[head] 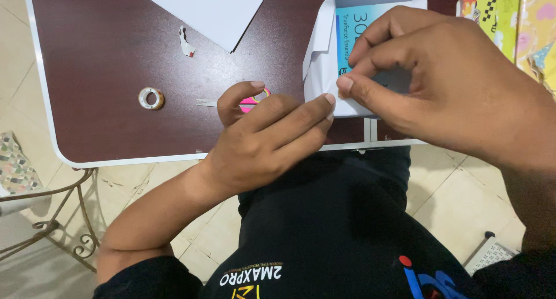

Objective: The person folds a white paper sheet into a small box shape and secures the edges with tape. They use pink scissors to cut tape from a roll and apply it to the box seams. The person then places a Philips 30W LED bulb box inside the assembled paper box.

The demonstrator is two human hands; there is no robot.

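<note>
- Dark maroon table (116, 61) with a pale rim fills the upper part of our view, standing over a tiled floor (446, 189); we look down past our black shirt (324, 229).
- At about 1 o'clock sits a box (370, 21) half wrapped in white paper (317, 73), its blue printed face showing.
- Our right hand (440, 73) is on the box, thumb and forefinger pinched together on the white paper at the near edge.
- Our left hand (272, 137), near the centre, has its fingers stretched flat against the paper's lower left corner, touching it; the thumb curls over pink-handled scissors (255, 99) lying on the table.
- At 9 o'clock from the left hand lies a small roll of tape (151, 98), well apart.
- Towards 11 o'clock are a torn scrap (186, 44) and a loose white sheet (202, 9).
- Patterned coloured papers (521, 21) lie at 2 o'clock.
</note>
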